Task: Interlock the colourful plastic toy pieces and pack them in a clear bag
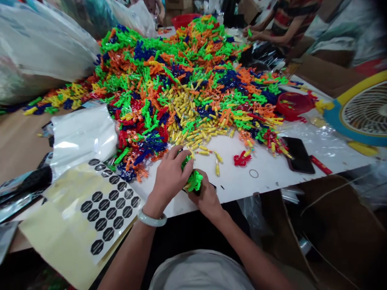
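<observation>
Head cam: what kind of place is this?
Probably a small toy assembly or packing workshop: a huge pile of coloured plastic pieces on the table, both hands on green pieces, another worker opposite, cardboard boxes.

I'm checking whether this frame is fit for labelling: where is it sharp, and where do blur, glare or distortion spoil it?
Head view: left hand, right hand and green pieces are sharp; the pile is evenly lit; glare on the white bag; the fan and the co-worker are soft and stretched near the edges.
</observation>
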Action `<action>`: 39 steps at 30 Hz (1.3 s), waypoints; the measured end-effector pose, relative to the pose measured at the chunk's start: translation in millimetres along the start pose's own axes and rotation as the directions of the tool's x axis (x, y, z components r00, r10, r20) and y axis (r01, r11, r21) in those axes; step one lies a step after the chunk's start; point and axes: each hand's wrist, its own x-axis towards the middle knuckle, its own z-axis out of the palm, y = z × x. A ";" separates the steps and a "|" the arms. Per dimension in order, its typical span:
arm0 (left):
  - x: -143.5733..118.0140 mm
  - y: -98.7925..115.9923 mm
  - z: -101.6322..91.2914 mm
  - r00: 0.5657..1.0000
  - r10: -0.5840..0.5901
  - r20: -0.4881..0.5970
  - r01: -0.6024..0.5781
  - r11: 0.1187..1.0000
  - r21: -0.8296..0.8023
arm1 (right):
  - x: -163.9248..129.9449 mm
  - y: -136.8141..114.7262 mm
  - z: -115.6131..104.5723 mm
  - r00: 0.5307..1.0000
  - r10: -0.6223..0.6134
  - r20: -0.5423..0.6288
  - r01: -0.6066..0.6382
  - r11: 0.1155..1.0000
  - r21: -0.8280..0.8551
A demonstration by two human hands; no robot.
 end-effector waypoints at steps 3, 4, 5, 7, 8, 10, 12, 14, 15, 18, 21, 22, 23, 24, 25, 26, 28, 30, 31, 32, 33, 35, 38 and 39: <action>0.4 -0.6 1.0 1.000 0.001 0.005 -0.001 1.000 0.001 | 0.5 3.8 6.8 0.996 -0.051 -0.066 0.049 0.998 -0.041; 0.7 -0.7 1.4 1.000 0.001 0.007 -0.001 1.000 0.002 | 2.1 4.9 8.5 0.996 -0.060 -0.073 0.056 0.996 -0.065; 0.9 -0.9 1.6 1.000 0.001 0.009 -0.001 1.000 0.002 | 3.6 5.3 10.3 0.995 -0.070 -0.078 0.061 0.992 -0.106; 1.0 -1.6 1.1 1.000 0.007 0.009 -0.007 1.000 0.001 | 5.5 3.8 15.2 0.992 -0.096 -0.078 0.076 0.971 -0.227; 0.6 -2.2 0.2 1.000 0.018 0.015 -0.018 1.000 0.001 | 5.6 1.8 19.0 0.991 -0.109 -0.074 0.082 0.951 -0.299; -1.4 -3.9 -3.2 0.997 0.056 0.045 -0.056 0.998 0.004 | 4.2 -3.7 30.4 0.990 -0.124 -0.069 0.081 0.893 -0.443; -4.7 -6.0 -7.3 0.992 0.102 0.077 -0.104 0.994 0.027 | 2.1 -9.5 46.4 0.990 -0.116 -0.083 0.051 0.832 -0.552; -7.9 -7.6 -10.2 0.987 0.134 0.089 -0.140 0.988 0.070 | 0.9 -14.0 62.3 0.991 -0.088 -0.103 0.007 0.790 -0.613; -8.8 -8.1 -10.7 0.985 0.146 0.087 -0.154 0.984 0.093 | 1.0 -15.2 67.6 0.992 -0.073 -0.100 -0.007 0.778 -0.628; -8.5 -8.0 -8.5 0.984 0.163 0.071 -0.172 0.974 0.146 | 4.0 -14.2 60.5 0.997 -0.079 -0.017 0.054 0.808 -0.587; -5.9 -6.7 -4.3 0.986 0.163 0.042 -0.168 0.970 0.178 | 13.0 -3.6 8.2 0.983 -0.170 0.076 0.186 0.891 -0.415; -5.2 -6.6 -3.3 0.985 0.166 0.036 -0.170 0.968 0.183 | 18.6 2.5 -17.4 0.982 -0.181 0.059 0.190 0.903 -0.385; -4.8 -6.7 -2.6 0.984 0.174 0.034 -0.177 0.967 0.185 | 25.6 10.0 -44.8 0.980 -0.201 -0.005 0.181 0.894 -0.409; -4.5 -7.2 -2.4 0.983 0.182 0.034 -0.185 0.965 0.184 | 33.9 18.6 -72.5 0.973 -0.208 -0.103 0.135 0.870 -0.475; -4.3 -7.9 -2.7 0.982 0.189 0.033 -0.191 0.965 0.179 | 43.0 28.1 -98.8 0.962 -0.204 -0.183 0.066 0.820 -0.569; -4.3 -8.9 -3.4 0.980 0.195 0.034 -0.198 0.965 0.172 | 52.2 37.8 -122.6 0.960 -0.195 -0.203 0.009 0.743 -0.669; -4.1 -11.0 -6.4 0.976 0.208 0.055 -0.214 0.965 0.148 | 67.5 56.0 -158.7 0.962 -0.175 -0.210 -0.052 0.636 -0.770; -3.9 -12.3 -10.7 0.974 0.211 0.084 -0.221 0.966 0.131 | 75.8 69.1 -178.2 0.974 -0.166 -0.154 -0.032 0.573 -0.819; -3.8 -12.3 -12.9 0.975 0.204 0.090 -0.214 0.968 0.131 | 77.2 72.9 -182.2 0.978 -0.167 -0.123 -0.009 0.555 -0.832; -3.6 -11.8 -14.8 0.978 0.191 0.085 -0.201 0.970 0.140 | 76.9 75.0 -183.1 0.980 -0.173 -0.103 0.008 0.542 -0.840; -3.2 -11.0 -16.1 0.981 0.177 0.074 -0.186 0.971 0.151 | 75.5 75.3 -181.2 0.978 -0.179 -0.104 0.012 0.550 -0.835; -1.6 -9.0 -16.4 0.984 0.167 0.065 -0.175 0.971 0.162 | 70.3 71.7 -170.3 0.972 -0.155 -0.176 -0.032 0.654 -0.756; 1.9 -8.1 -12.0 0.977 0.190 0.099 -0.202 0.970 0.137 | 59.2 58.8 -138.3 0.955 0.035 -0.294 -0.168 0.881 -0.442; 3.0 -8.5 -10.3 0.974 0.199 0.108 -0.212 0.969 0.128 | 54.8 53.0 -123.9 0.957 0.113 -0.268 -0.198 0.929 -0.313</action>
